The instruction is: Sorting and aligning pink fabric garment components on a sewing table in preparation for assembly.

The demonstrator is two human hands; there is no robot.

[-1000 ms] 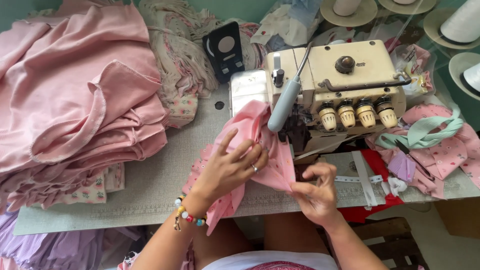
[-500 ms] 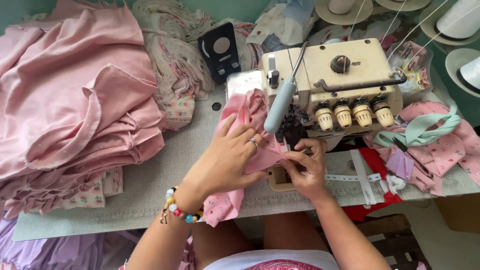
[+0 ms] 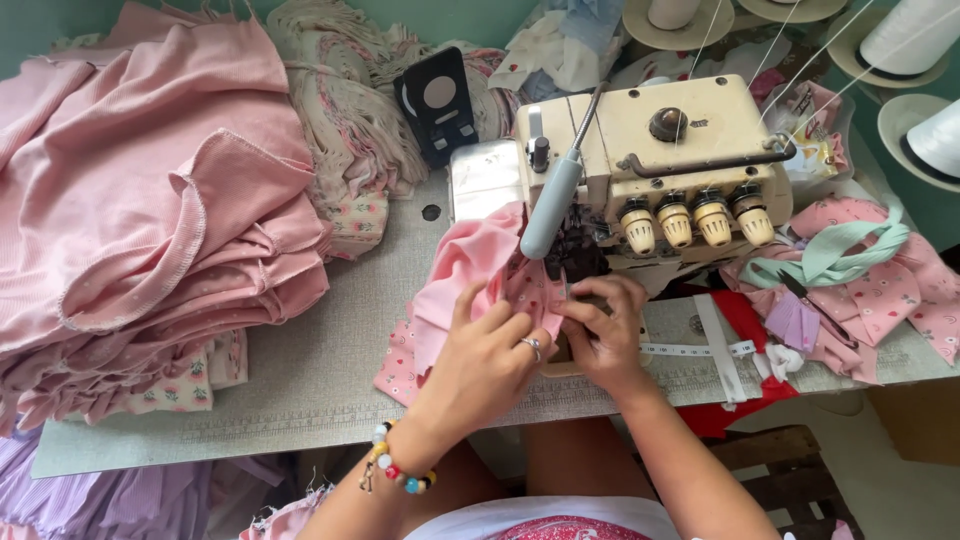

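Observation:
A pink fabric piece [image 3: 470,265] with a printed pink underside lies bunched on the table in front of a cream sewing machine [image 3: 660,160]. My left hand [image 3: 485,355], with a ring and a beaded bracelet on the wrist, presses and pinches the fabric from the left. My right hand [image 3: 605,330] pinches the fabric's edge just below the machine's needle area [image 3: 572,255]. Both hands meet at the same fold of cloth.
A tall pile of pink garments [image 3: 150,220] fills the left of the grey table [image 3: 300,380]. Printed cream fabric [image 3: 345,110] and a black device [image 3: 438,105] lie behind. Pink and mint scraps [image 3: 860,270], a tape measure [image 3: 700,350] and thread cones [image 3: 920,40] sit right.
Both hands have moved up toward the machine, bringing the pink fabric's edge under the needle area. The fabric is now more gathered on the table.

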